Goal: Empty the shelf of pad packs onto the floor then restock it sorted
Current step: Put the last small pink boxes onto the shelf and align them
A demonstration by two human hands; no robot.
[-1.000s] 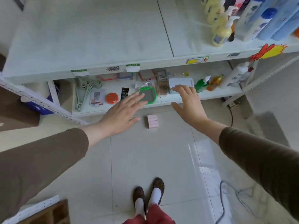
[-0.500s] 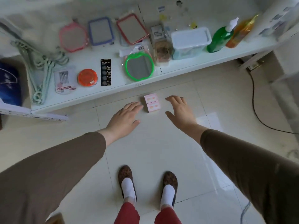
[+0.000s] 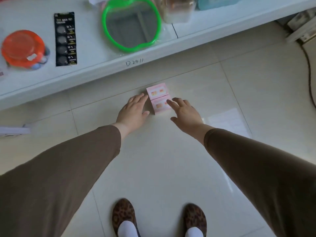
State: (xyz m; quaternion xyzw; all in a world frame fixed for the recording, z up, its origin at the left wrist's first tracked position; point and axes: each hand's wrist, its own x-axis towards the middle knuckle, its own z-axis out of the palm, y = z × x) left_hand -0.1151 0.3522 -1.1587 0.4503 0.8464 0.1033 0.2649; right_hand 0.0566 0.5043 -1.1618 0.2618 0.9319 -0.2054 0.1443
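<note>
Two small pink pad packs lie side by side on the tiled floor, the far pack (image 3: 157,90) and the near pack (image 3: 160,106), just in front of the low white shelf (image 3: 89,72). My left hand (image 3: 134,112) is flat on the left of the packs, fingers straight, fingertips beside the far pack's left edge. My right hand (image 3: 183,112) comes in from the right with fingers spread, and its fingertips lie over the near pack's right part. Neither hand grips anything.
On the shelf lie a green-rimmed mirror (image 3: 131,24), a black card of button batteries (image 3: 65,38) and an orange round container (image 3: 23,47). A black cable (image 3: 309,69) runs along the floor at right. My feet in leopard-print shoes (image 3: 124,218) stand below.
Both hands have dropped from shelf height to the floor and closed in on the two pink packs. The view has tilted down and come closer to the floor.
</note>
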